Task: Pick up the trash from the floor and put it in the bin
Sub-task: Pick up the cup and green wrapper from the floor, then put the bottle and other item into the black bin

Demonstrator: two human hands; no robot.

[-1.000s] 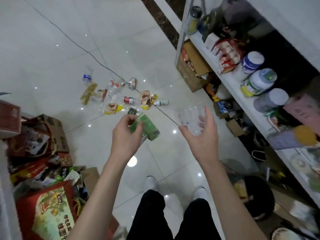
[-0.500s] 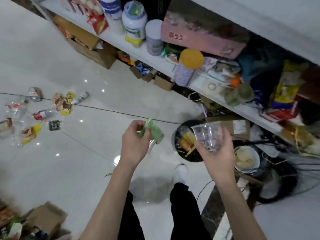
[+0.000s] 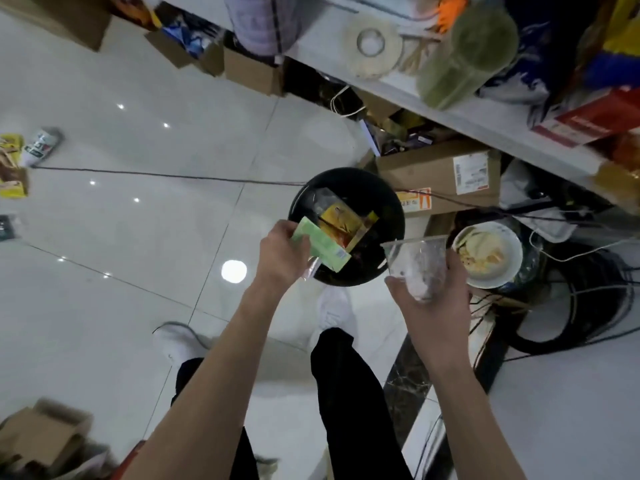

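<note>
A round black bin (image 3: 388, 199) stands on the floor below the shelves, with yellow wrappers (image 3: 341, 223) inside. My left hand (image 3: 282, 254) grips a green carton (image 3: 320, 249) and a bit of clear wrapper over the bin's near left rim. My right hand (image 3: 431, 299) holds a clear plastic cup (image 3: 415, 263) just right of the bin's near edge. More trash lies on the floor at far left: a small white bottle (image 3: 40, 147) and yellow wrappers (image 3: 12, 171).
A white bowl with food scraps (image 3: 486, 254) sits right of the bin among coiled black cables (image 3: 588, 306). Cardboard boxes (image 3: 440, 174) stand behind the bin under a cluttered white shelf (image 3: 450, 109). A thin cable (image 3: 156, 174) crosses the tiled floor. My white shoes (image 3: 334, 306) stand near the bin.
The view has turned right and closed in on the bin. Both hands have come forward; the green carton now hangs over the bin, the cup beside it.
</note>
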